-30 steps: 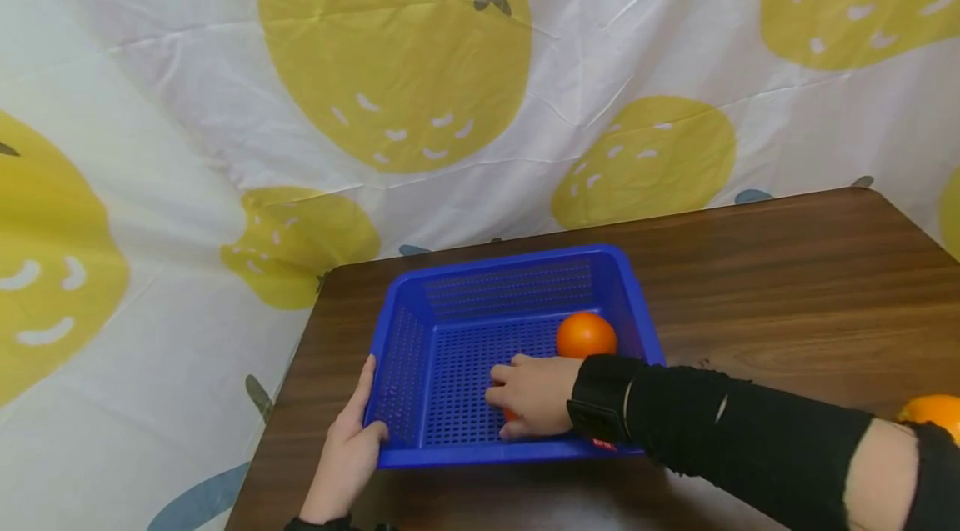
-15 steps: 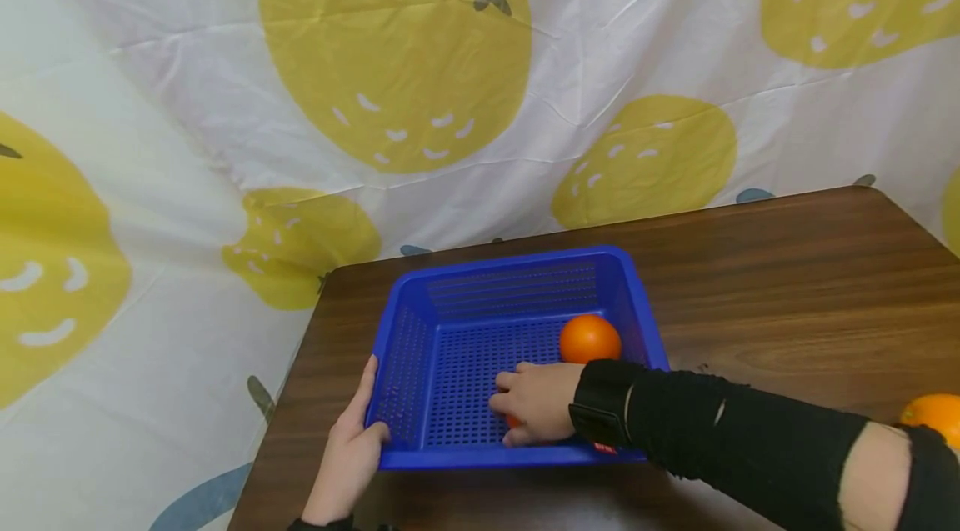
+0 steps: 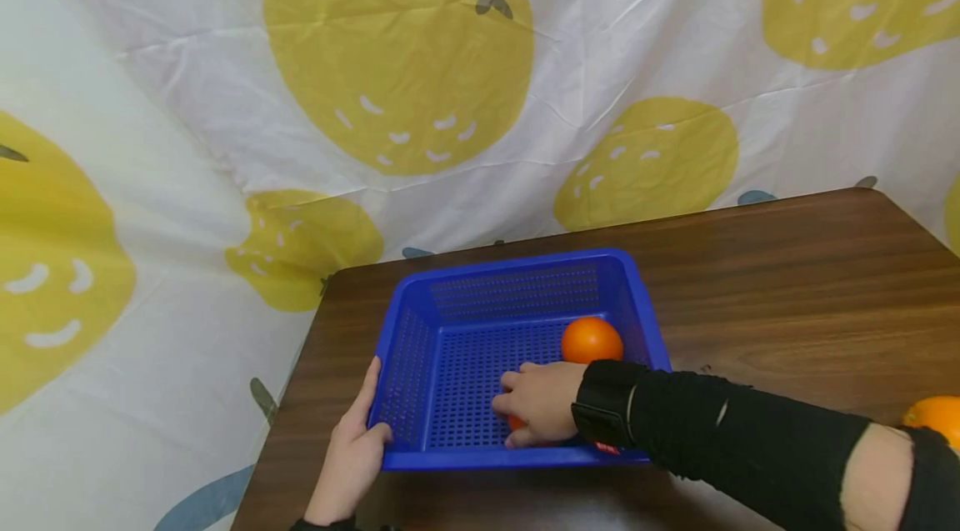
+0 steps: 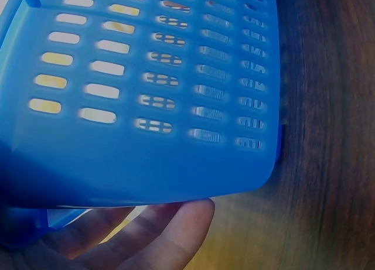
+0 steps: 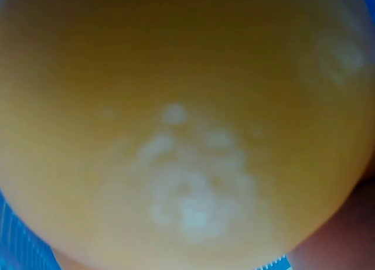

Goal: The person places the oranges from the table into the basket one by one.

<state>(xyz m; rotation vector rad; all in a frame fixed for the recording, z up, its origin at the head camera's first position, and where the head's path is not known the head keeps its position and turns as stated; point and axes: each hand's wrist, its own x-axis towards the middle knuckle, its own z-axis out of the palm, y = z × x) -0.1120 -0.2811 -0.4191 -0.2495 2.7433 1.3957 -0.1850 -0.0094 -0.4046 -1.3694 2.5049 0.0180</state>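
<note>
A blue plastic basket (image 3: 468,456) with slotted walls stands on the table. My left hand (image 3: 348,452) holds its near left corner, thumb on the rim; in the left wrist view fingers (image 4: 187,229) reach under the basket wall (image 4: 146,170). Inside the basket, at the near right, my right hand (image 3: 543,402) grips an orange (image 3: 515,423), mostly hidden under the palm in the head view. That orange (image 5: 187,135) fills the right wrist view, blurred. Just beyond the hand a second orange (image 3: 592,339) lies by the basket's right wall.
Another orange (image 3: 933,414) sits on the brown wooden table (image 3: 780,281) at the far right, partly behind the right sleeve. A white cloth with yellow fruit prints (image 3: 465,206) hangs behind the table and along its left side.
The basket and both hands appear very slightly further right and lower in the head view. Both grips look the same as before.
</note>
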